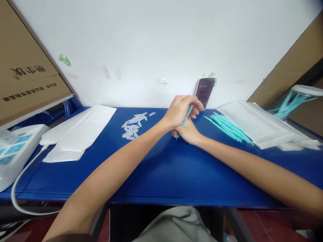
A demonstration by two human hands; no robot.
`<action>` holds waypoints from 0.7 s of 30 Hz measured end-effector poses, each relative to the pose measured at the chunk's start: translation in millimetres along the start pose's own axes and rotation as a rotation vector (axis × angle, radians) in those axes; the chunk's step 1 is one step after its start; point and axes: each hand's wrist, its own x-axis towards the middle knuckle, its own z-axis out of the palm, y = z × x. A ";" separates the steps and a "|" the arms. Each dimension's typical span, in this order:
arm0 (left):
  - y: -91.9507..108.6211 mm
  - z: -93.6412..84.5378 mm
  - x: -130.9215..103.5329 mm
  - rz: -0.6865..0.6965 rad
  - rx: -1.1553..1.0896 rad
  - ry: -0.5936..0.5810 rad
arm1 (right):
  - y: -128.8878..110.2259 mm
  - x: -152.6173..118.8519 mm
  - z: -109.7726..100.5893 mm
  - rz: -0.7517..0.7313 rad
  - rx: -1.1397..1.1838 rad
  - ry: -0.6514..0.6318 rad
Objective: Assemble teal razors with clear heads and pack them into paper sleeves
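Over the middle of the blue table my left hand [183,107] crosses above my right hand [188,130]. A thin turquoise stick [187,115] slants between them. Its upper part lies against the curled fingers of my left hand, and its lower end shows below the closed fingers of my right hand. My left hand partly hides the right one. To the right lies a loose pile of turquoise sticks [230,127]. Small whitish translucent strips [132,126] lie in a heap to the left.
A phone [204,92] leans against the white wall behind my hands. White plastic bags [80,131] lie at left, and more bags [248,122] at right. A clear container [300,101] holds turquoise sticks. A power strip [17,151] with a white cable sits by a cardboard box [30,60].
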 end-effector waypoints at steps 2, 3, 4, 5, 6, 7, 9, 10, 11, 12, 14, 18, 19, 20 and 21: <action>6.1 -1.9 2.5 0.045 0.078 -0.002 | -0.7 0.1 0.5 -0.002 0.010 -0.011; 8.4 -3.1 3.0 0.081 0.141 -0.014 | -0.9 0.0 1.1 -0.002 0.014 -0.012; 9.9 -4.4 2.8 0.122 0.223 -0.039 | -0.9 -0.2 1.8 -0.001 0.018 -0.011; 10.3 -5.5 2.1 0.158 0.317 -0.072 | -0.7 -0.6 2.7 0.002 0.021 -0.009; 10.0 -6.2 0.8 0.184 0.415 -0.100 | -0.2 -1.0 3.7 0.007 0.024 -0.005; 9.1 -6.7 -0.7 0.200 0.506 -0.116 | 0.3 -1.5 4.9 0.014 0.028 -0.003; 7.8 -6.7 -3.4 0.208 0.634 -0.120 | 1.7 -2.2 7.5 0.029 0.043 -0.001; 8.0 -6.8 -4.1 0.207 0.668 -0.127 | 2.4 -2.5 8.8 0.038 0.056 -0.003; 9.0 -7.5 -4.0 0.204 0.684 -0.144 | 3.0 -2.7 9.8 0.048 0.070 -0.009; 10.9 -9.4 -3.2 0.201 0.688 -0.165 | 3.5 -2.9 10.6 0.058 0.084 -0.019; 16.2 -19.7 -0.7 0.206 0.677 -0.176 | 4.1 -3.1 11.2 0.076 0.100 -0.049; 20.6 -82.0 -10.1 0.162 0.885 0.054 | 3.2 -4.5 9.5 0.084 0.061 -0.123; 18.2 -107.0 -19.2 0.091 1.025 0.128 | 2.4 -5.1 9.0 0.082 0.043 -0.135; 14.2 -134.6 -31.5 -0.026 1.185 0.186 | 1.4 -5.8 8.8 0.079 0.023 -0.144; 8.8 -163.6 -46.2 -0.191 1.329 0.237 | 0.3 -6.6 8.8 0.075 0.004 -0.153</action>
